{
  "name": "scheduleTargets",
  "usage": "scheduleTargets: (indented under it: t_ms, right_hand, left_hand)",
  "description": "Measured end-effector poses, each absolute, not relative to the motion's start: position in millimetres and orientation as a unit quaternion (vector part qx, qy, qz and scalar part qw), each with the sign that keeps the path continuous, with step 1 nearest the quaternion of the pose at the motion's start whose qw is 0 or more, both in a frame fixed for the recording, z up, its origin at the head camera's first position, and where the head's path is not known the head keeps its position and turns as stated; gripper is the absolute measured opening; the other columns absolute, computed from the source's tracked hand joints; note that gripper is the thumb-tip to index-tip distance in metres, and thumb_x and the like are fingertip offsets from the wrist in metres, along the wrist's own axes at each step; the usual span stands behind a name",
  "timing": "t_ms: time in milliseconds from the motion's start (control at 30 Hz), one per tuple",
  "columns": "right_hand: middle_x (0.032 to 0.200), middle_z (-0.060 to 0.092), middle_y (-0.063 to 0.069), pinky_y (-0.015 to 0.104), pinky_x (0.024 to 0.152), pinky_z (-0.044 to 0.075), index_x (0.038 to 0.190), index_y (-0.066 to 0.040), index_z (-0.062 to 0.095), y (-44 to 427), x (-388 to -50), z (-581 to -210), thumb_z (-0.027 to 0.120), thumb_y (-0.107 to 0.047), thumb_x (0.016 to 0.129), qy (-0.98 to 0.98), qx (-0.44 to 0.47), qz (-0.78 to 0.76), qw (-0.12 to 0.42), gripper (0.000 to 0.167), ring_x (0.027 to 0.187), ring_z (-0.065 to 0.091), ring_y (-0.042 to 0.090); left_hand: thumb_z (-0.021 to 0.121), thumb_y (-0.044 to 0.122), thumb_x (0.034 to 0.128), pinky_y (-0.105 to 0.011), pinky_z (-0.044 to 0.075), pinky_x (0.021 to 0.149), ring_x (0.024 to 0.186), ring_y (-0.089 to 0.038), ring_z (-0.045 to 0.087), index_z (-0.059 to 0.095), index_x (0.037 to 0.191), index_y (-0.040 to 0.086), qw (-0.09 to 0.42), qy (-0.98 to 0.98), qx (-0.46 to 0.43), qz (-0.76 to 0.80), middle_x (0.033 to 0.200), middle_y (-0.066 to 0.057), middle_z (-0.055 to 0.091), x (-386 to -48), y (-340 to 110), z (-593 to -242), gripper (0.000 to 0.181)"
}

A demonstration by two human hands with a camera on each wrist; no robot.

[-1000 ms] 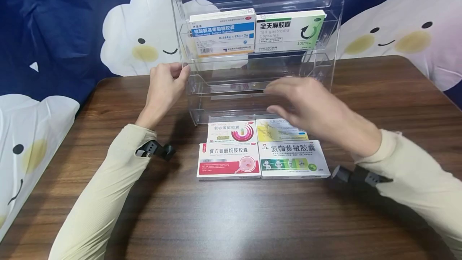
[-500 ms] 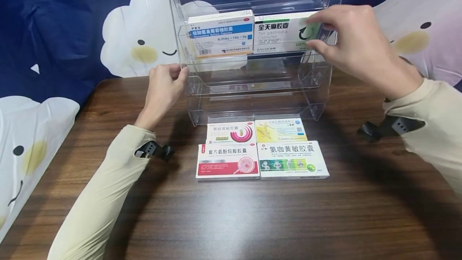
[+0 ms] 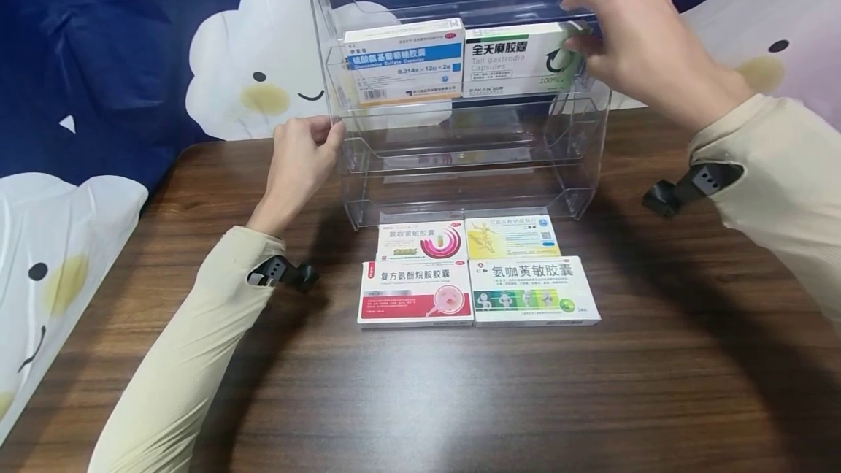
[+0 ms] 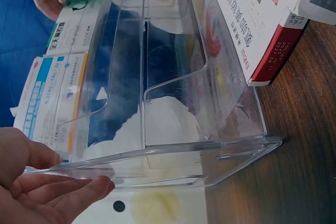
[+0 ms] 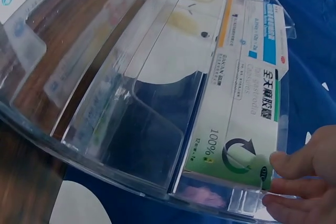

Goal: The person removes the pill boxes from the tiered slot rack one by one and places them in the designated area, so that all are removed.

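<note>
A clear tiered rack (image 3: pixel 460 122) stands on the table, its left side edge pinched between thumb and fingers of my left hand (image 3: pixel 298 166). On one upper tier a blue-and-white box (image 3: pixel 404 64) leans beside a green-and-white box (image 3: pixel 506 64). My right hand (image 3: pixel 650 50) is at the green-and-white box's right end; in the right wrist view its thumb (image 5: pixel 296 162) lies on the corner, with bent fingers beside it. The left wrist view shows my left hand (image 4: pixel 52 182) around the rack's edge (image 4: pixel 157 150).
Before the rack, several medicine boxes lie flat on the wooden table (image 3: pixel 420 400): a white-and-pink one (image 3: pixel 420 241), a yellow-and-white one (image 3: pixel 512 237), a red-and-white one (image 3: pixel 415 294) and a white-and-green one (image 3: pixel 535 290). Behind hangs a blue cloth (image 3: pixel 118 57) with clouds.
My right hand has risen from above the flat boxes to the right end of the green-and-white box. My left hand has stayed at the rack's side; the boxes look unmoved.
</note>
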State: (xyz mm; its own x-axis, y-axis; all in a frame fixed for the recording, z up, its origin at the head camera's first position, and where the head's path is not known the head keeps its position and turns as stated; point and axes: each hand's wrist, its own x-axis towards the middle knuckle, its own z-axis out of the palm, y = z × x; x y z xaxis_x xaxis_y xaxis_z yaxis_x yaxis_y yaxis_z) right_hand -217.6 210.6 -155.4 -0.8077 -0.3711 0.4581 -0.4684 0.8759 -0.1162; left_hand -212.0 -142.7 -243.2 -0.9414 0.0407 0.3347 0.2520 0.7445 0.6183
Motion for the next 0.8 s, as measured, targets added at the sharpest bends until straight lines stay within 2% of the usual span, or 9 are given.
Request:
scheduleTargets:
  t_ms: [200,300,567,633,733,800]
  right_hand:
    - [0.099,0.062,0.031,0.053,0.074,0.043,0.115,0.013,0.058,213,-224,-156,0.055,0.010,0.085,-0.950,0.219,0.099,0.200,0.030,0.083,0.051,0.037]
    - [0.098,0.061,0.033,0.055,0.078,0.043,0.110,0.015,0.059,213,-227,-158,0.056,0.011,0.083,-0.944,0.233,0.099,0.210,0.028,0.086,0.053,0.040]
    - [0.091,0.057,0.030,0.055,0.087,0.036,0.094,0.014,0.059,215,-229,-157,0.058,0.007,0.082,-0.936,0.242,0.103,0.236,0.014,0.087,0.049,0.041]
    - [0.094,0.056,0.029,0.054,0.085,0.037,0.098,0.014,0.057,214,-226,-155,0.059,0.004,0.086,-0.938,0.235,0.104,0.233,0.016,0.087,0.048,0.041]
    - [0.103,0.057,0.031,0.048,0.076,0.041,0.111,0.013,0.054,214,-220,-148,0.058,-0.003,0.092,-0.946,0.211,0.106,0.224,0.026,0.087,0.051,0.041]
    - [0.105,0.056,0.030,0.044,0.072,0.038,0.117,0.012,0.052,215,-215,-143,0.058,-0.006,0.094,-0.947,0.199,0.108,0.227,0.030,0.084,0.049,0.038]
  left_hand:
    - [0.053,0.021,0.0972,-0.025,0.038,0.059,0.063,-0.017,0.055,0.073,0.109,0.003,0.155,-0.922,-0.082,-0.345,0.085,-0.013,0.074,-212,-140,-242,0.029]
    - [0.053,0.021,0.0972,-0.025,0.038,0.058,0.061,-0.017,0.055,0.073,0.107,0.003,0.156,-0.922,-0.083,-0.345,0.084,-0.013,0.074,-212,-141,-242,0.029]
    - [0.053,0.020,0.0972,-0.032,0.044,0.072,0.072,-0.021,0.061,0.072,0.110,0.002,0.151,-0.921,-0.083,-0.350,0.090,-0.015,0.073,-214,-142,-243,0.029]
    - [0.053,0.019,0.0972,-0.032,0.045,0.073,0.073,-0.022,0.062,0.072,0.110,0.001,0.150,-0.920,-0.083,-0.351,0.092,-0.015,0.073,-214,-142,-244,0.029]
    - [0.053,0.019,0.0970,-0.035,0.046,0.075,0.073,-0.022,0.062,0.072,0.109,0.001,0.152,-0.920,-0.084,-0.351,0.090,-0.016,0.073,-214,-142,-244,0.029]
    - [0.053,0.019,0.0970,-0.035,0.045,0.075,0.072,-0.022,0.061,0.073,0.107,0.001,0.153,-0.921,-0.084,-0.350,0.089,-0.015,0.073,-214,-143,-243,0.029]
